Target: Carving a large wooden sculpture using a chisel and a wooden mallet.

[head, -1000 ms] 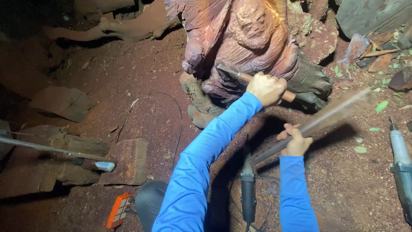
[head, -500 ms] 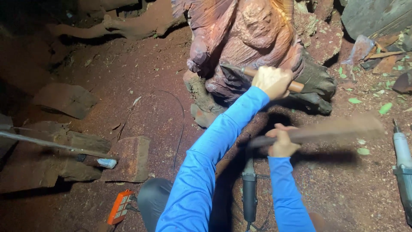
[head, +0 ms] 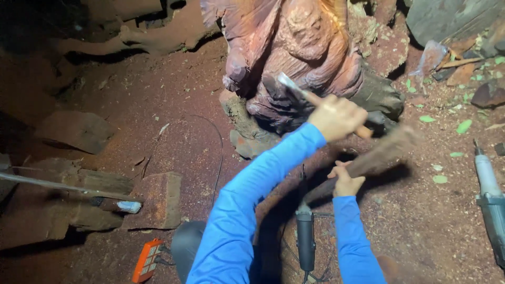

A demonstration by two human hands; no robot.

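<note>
Seen from above, the person's left hand (head: 336,117) grips a chisel (head: 297,90), its long axis angled up-left into a reddish wood carving (head: 294,47) directly ahead. Nearer the body, the right hand (head: 347,181) clasps a blurred wooden mallet (head: 386,152) lying across, behind the chisel's handle.

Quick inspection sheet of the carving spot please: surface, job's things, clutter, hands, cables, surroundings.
Surface: red dirt ground, wood chips.
Job's things: reddish wood carving; chisel set against it; wooden mallet, blurred.
Clutter: wood blocks, orange case, black power tool, grey power tool.
Hands: left hand grips chisel; right hand grips mallet.
Cables: thin cord on ground.
Surroundings: green leaves, dark logs.
</note>
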